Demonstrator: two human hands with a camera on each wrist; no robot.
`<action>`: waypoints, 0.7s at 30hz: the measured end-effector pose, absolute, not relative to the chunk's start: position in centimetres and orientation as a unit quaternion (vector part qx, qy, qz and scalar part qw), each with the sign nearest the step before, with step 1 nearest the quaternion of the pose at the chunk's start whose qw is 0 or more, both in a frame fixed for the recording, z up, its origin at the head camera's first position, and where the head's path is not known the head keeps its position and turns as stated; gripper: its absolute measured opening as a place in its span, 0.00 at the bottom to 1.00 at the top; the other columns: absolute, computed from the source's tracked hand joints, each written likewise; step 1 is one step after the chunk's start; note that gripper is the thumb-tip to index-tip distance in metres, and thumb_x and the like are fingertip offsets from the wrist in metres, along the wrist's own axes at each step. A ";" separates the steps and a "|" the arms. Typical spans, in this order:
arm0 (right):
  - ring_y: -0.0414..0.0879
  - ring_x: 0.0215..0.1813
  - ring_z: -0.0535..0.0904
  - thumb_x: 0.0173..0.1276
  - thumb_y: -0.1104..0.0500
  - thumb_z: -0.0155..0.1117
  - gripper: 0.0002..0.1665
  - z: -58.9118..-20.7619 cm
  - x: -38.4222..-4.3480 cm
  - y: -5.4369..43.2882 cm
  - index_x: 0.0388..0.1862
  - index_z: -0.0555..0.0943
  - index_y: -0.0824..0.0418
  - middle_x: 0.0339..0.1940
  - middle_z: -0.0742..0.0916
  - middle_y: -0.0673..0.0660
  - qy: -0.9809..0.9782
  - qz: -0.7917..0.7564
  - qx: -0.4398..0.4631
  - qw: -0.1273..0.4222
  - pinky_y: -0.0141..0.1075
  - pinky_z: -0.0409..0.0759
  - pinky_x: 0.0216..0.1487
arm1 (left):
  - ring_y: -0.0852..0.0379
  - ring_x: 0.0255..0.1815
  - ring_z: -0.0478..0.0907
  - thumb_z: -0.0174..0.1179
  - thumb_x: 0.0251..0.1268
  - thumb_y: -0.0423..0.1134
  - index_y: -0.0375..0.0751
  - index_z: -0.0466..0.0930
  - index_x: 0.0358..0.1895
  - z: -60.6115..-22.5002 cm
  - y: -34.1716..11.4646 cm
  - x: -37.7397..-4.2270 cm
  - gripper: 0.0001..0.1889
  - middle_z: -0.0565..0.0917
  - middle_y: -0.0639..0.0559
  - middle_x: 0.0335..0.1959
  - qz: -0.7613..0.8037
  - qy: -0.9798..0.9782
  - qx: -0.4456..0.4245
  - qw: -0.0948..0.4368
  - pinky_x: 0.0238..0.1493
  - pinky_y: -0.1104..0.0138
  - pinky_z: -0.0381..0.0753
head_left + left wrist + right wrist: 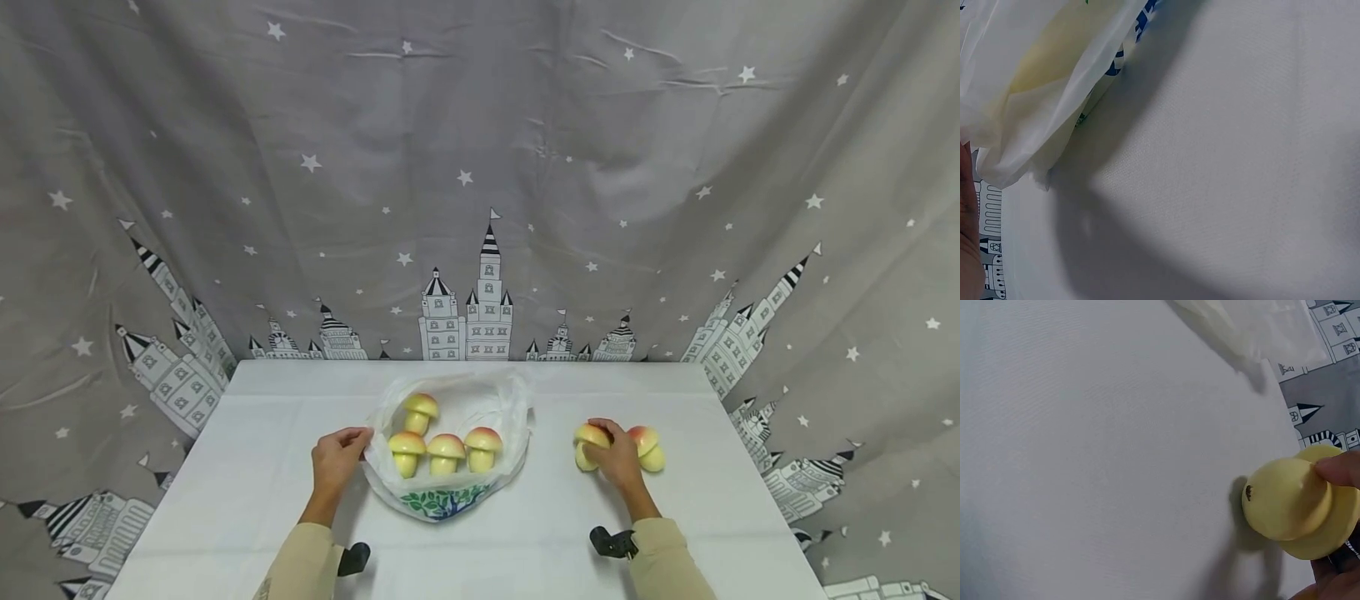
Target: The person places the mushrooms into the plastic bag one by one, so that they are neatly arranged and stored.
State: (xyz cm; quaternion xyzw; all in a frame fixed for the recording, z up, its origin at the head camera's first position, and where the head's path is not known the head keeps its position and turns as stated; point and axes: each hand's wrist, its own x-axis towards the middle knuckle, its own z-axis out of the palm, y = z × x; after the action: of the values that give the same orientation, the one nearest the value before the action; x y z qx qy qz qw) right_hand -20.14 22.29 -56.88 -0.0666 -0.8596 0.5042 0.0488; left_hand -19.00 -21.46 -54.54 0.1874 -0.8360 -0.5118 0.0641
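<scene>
A white plastic bag (519, 429) with a green and blue tree print lies with its mouth wide open. Several yellow toy mushrooms (446, 454) with reddish caps sit inside it. My left hand (335, 460) pinches the bag's left rim; in the left wrist view only the edge of that hand shows beside the raised plastic. On the right, my right hand (619, 463) grips another toy mushroom (1286, 499), thumb on its yellow stem. Just right of that hand lies one more toy mushroom (651, 450), partly hidden behind the fingers.
The white-covered table (562, 533) runs back to a grey curtain (480, 125) printed with stars and castles. A black wrist-camera mount (613, 542) sticks out from the right sleeve, and a similar one (353, 559) from the left sleeve.
</scene>
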 end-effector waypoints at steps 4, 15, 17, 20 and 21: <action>0.58 0.61 0.73 0.56 0.70 0.66 0.26 -57.1 -19.8 22.2 0.57 0.77 0.68 0.57 0.81 0.66 -0.858 0.507 -0.067 0.044 0.51 0.67 0.63 | 0.64 0.23 0.76 0.61 0.65 0.39 0.26 0.83 0.43 -54.5 -21.5 -19.0 0.16 0.85 0.46 0.28 -0.510 -0.837 0.185 0.066 0.26 0.76 0.75; 0.60 0.66 0.70 0.61 0.66 0.69 0.29 -57.8 -19.7 22.4 0.62 0.74 0.67 0.61 0.78 0.67 -0.853 0.518 -0.062 0.021 0.52 0.65 0.66 | 0.64 0.24 0.76 0.60 0.65 0.39 0.27 0.83 0.44 -54.5 -21.4 -18.9 0.15 0.85 0.44 0.30 -0.506 -0.838 0.195 0.060 0.26 0.75 0.74; 0.59 0.65 0.70 0.61 0.65 0.69 0.30 -58.0 -19.7 22.4 0.63 0.74 0.65 0.62 0.78 0.66 -0.849 0.523 -0.066 0.016 0.51 0.66 0.65 | 0.64 0.24 0.76 0.60 0.65 0.39 0.27 0.83 0.44 -54.5 -21.5 -18.9 0.15 0.85 0.44 0.29 -0.508 -0.837 0.196 0.060 0.26 0.75 0.75; 0.58 0.64 0.71 0.62 0.65 0.68 0.30 -58.3 -19.6 22.4 0.64 0.74 0.64 0.62 0.78 0.65 -0.846 0.529 -0.066 0.013 0.50 0.68 0.64 | 0.65 0.23 0.76 0.61 0.65 0.39 0.27 0.83 0.44 -54.6 -21.5 -18.9 0.15 0.85 0.45 0.29 -0.511 -0.835 0.196 0.060 0.26 0.76 0.75; 0.59 0.64 0.71 0.62 0.65 0.67 0.30 -58.3 -19.6 22.4 0.64 0.73 0.65 0.63 0.78 0.66 -0.845 0.531 -0.062 0.015 0.51 0.67 0.64 | 0.65 0.23 0.76 0.61 0.65 0.39 0.27 0.83 0.44 -54.5 -21.5 -18.9 0.15 0.85 0.46 0.29 -0.514 -0.833 0.196 0.059 0.26 0.76 0.75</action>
State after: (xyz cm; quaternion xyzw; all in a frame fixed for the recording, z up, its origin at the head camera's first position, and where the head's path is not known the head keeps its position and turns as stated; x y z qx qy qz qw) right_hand -19.55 22.36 -58.26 -0.0621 -0.8451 0.5308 0.0146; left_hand -18.92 -21.50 -54.50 0.1958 -0.8333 -0.5135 0.0592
